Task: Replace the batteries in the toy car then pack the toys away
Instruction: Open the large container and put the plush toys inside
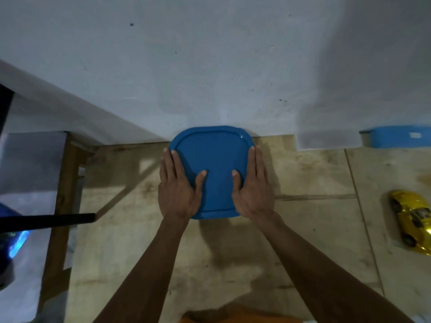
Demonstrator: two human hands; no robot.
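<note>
A blue rounded-square lid [213,155] covers a container on the wooden table, up against the white wall. My left hand [178,185] lies flat on the lid's left side, fingers straight, thumb pointing inward. My right hand [250,183] lies flat on the lid's right side in the same way. Whatever is inside the container is hidden. A yellow toy car [411,221] sits on the table at the far right, apart from both hands.
The wooden table [314,217] runs along a white wall [210,66]. A second blue container [396,138] stands at the back right. A black bar [49,221] juts in from the left, beside the table's left edge [58,229]. A blue glowing object [16,243] is at far left.
</note>
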